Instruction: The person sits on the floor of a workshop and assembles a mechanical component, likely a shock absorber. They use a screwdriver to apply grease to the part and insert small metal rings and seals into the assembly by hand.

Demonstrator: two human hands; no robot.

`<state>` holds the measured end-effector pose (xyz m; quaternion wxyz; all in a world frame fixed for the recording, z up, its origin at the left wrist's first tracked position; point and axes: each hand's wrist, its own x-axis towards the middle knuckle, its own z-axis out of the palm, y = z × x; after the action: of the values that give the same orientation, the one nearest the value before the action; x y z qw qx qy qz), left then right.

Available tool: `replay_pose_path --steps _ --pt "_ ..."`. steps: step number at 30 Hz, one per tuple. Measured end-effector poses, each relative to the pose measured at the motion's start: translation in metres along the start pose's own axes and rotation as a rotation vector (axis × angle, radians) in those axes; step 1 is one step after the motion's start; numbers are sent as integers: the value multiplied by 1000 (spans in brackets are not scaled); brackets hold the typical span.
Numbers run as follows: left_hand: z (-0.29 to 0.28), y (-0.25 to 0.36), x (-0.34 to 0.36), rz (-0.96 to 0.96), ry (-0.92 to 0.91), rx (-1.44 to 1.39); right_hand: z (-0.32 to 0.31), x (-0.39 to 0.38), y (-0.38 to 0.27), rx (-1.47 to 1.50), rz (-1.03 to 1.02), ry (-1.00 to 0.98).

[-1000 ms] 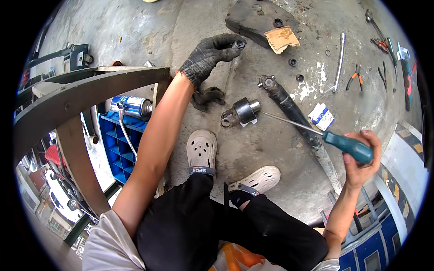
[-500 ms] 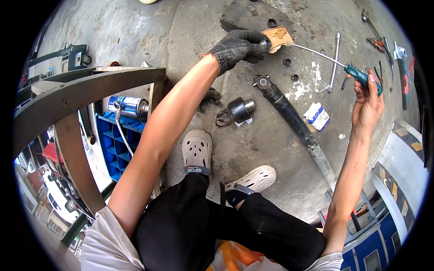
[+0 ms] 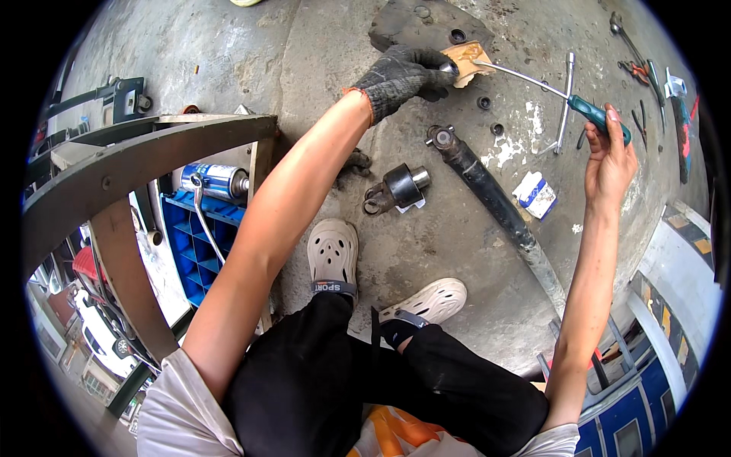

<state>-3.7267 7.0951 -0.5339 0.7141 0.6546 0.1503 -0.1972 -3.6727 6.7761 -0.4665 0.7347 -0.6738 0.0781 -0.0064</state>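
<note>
My left hand (image 3: 403,76), in a dark grey knit glove with an orange cuff, is closed around a small round metal cap (image 3: 450,68). Against those fingers is a torn piece of cardboard (image 3: 464,55) smeared with amber grease; how it is gripped is partly hidden. My bare right hand (image 3: 611,164) grips a screwdriver (image 3: 599,116) by its teal handle. Its long thin shaft points left, and the tip reaches the grease on the cardboard. Below lie a black driveshaft (image 3: 495,202) with a joint end and a separate yoke piece (image 3: 401,188).
Two small dark caps (image 3: 483,102) lie near a flat dark block (image 3: 403,27). To the right are a cross wrench (image 3: 566,107), pliers (image 3: 633,72), a hammer (image 3: 615,27) and a blue-white box (image 3: 535,196). A metal frame (image 3: 152,145) and blue bin (image 3: 199,244) stand left.
My right hand has shifted left with the screwdriver, and its tip has moved from the cardboard's edge further over the grease. My left hand has barely moved.
</note>
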Motion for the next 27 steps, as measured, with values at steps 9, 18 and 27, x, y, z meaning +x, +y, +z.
replay_pose_path --steps 9,18,27 --pt "0 -1 0 -3 -6 -26 -3 2 1 -1 12 32" --pt "-1 0 2 5 -7 19 1 1 -1 3 13 36" --pt "-1 -2 4 5 0 -14 7 4 3 14 34 20"
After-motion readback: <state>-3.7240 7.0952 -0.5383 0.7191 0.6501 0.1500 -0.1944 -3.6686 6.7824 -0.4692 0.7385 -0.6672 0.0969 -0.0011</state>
